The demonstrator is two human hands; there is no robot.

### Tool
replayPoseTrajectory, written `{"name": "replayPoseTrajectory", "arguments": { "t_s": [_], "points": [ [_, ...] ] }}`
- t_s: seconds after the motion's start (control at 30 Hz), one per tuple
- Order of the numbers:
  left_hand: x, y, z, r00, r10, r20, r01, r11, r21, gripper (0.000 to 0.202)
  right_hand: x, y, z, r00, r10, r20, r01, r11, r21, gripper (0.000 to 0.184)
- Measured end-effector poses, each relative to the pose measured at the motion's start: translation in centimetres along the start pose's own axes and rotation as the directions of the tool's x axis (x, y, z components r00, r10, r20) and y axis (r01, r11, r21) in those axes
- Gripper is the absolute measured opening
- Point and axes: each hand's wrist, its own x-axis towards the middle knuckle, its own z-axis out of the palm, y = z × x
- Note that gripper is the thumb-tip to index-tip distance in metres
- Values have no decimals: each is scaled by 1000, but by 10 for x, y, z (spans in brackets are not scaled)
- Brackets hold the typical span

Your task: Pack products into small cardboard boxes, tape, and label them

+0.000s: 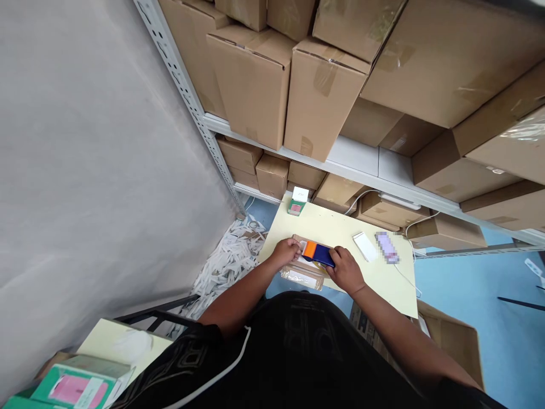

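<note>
My right hand is closed on the dark-blue end of an orange and dark-blue flat object, whose exact kind I cannot make out. It lies over a small open cardboard box at the table's front edge. By its orange end, my left hand has its fingertips pinched together; whatever is between them is too small to name. Something white shows under the object. Tape or plastic film shines on the box's near flap.
On the pale yellow table stand a green box, a white box and a pixelated purple phone-like item with a cable. Shelves of cardboard boxes rise behind. White paper strips cover the floor at left.
</note>
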Motion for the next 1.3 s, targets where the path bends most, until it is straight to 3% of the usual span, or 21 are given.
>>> {"name": "replayPoseTrajectory", "arguments": {
  "t_s": [0.17,0.33,0.43,0.6,0.77,0.83,0.9,0.97,1.03,1.13,1.2,1.3],
  "points": [
    [8,-7,-29,986,160,-47,-150,972,180,12,5,2,-13,997,-33,71,34,999,-18,34],
    [28,-15,-47,942,285,-176,-181,876,448,21,13,-2,-16,993,-29,119,35,998,-52,36],
    [36,-25,-42,930,329,-161,-198,822,534,22,14,-2,-11,993,-7,118,14,998,-54,41],
    [37,-49,-20,941,336,-39,-255,779,573,23,6,5,0,998,20,60,-19,999,-26,45],
    [35,-56,-18,927,374,-14,-263,678,687,58,4,5,2,998,25,57,-24,1000,-17,47],
    [30,-49,-25,876,465,126,-407,576,709,72,5,4,1,997,21,68,-20,1000,-16,53],
    [25,-39,-29,773,523,358,-591,388,708,88,6,5,0,996,17,85,-15,1000,-24,61],
    [19,-29,-27,690,484,538,-683,187,706,105,6,6,0,994,22,103,-18,999,-37,66],
    [15,-23,-18,678,441,588,-676,62,734,118,5,8,1,993,36,114,-32,999,-42,68],
    [13,-20,-2,648,454,612,-667,-51,744,122,3,11,3,990,54,128,-50,998,-27,69],
    [14,-20,5,637,453,624,-668,-78,740,122,3,12,4,990,55,131,-53,998,-16,71],
    [17,-20,6,653,428,625,-657,-89,748,120,9,14,2,987,38,155,-37,999,-12,70]
  ]
}}
